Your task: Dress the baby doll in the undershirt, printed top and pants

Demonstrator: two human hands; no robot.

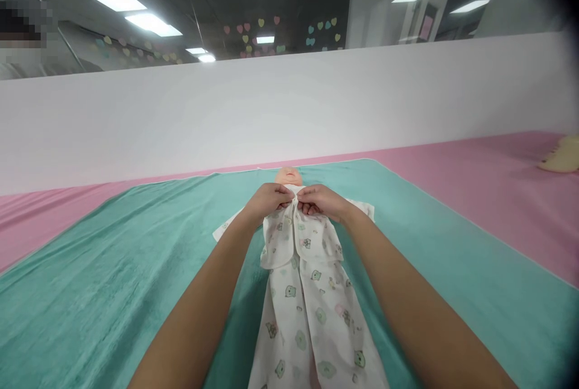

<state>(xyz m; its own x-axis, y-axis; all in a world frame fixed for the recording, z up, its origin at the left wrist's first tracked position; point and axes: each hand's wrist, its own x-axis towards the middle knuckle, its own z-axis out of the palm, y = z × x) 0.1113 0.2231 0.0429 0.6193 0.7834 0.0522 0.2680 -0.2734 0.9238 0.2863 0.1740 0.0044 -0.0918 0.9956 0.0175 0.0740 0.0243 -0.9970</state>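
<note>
A baby doll (288, 176) lies on its back on a teal blanket, its head away from me. It wears a white baby shirt (279, 241) with a small animal print, and matching printed pants (312, 316) below. At the collar, my left hand (270, 201) pinches one front edge of the shirt. Opposite it, my right hand (319, 201) pinches the other edge, and the two edges nearly meet. Lower down, the front parts slightly. The fingers partly hide the collar, so any fastener there is unclear. Both sleeves stretch out sideways beneath my forearms.
The teal blanket (136, 256) covers a pink sheet (488, 196). A white wall panel (289, 105) rises behind the doll's head, with a reflective surface above it. A pale yellow object (561, 155) sits at the far right edge.
</note>
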